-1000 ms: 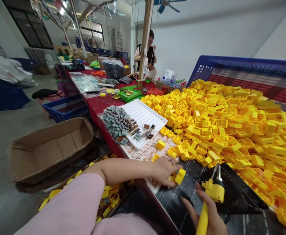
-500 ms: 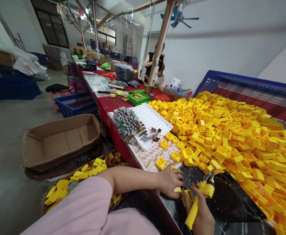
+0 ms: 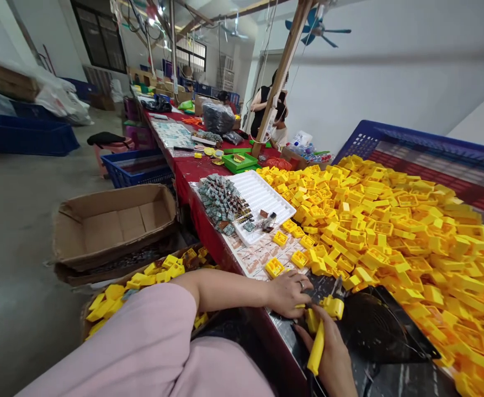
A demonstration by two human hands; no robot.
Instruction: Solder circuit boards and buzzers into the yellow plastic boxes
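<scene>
My left hand [image 3: 288,293], with a ring on one finger, is closed around a small yellow part that it mostly covers, at the table's near edge. Close beside it, my right hand [image 3: 328,344] is wrapped round a yellow-handled tool [image 3: 317,348], whose yellow head points up and away, toward the pile. A yellow housing [image 3: 313,318] shows between the two hands, partly hidden by fingers. Several loose yellow housings [image 3: 274,267] lie just beyond my left hand, beside a large heap of yellow housings [image 3: 374,231].
Beyond my hands lie a white tray [image 3: 262,193] and a pile of small circuit boards [image 3: 221,201]. A black panel [image 3: 384,328] is at right. Cardboard boxes [image 3: 117,220] stand at left. A person [image 3: 262,105] stands beyond a wooden post [image 3: 281,71].
My right hand and the tool have moved slightly left, closer to my left hand. The tool's head is now nearer my left fingers. The whole view has shifted a little.
</scene>
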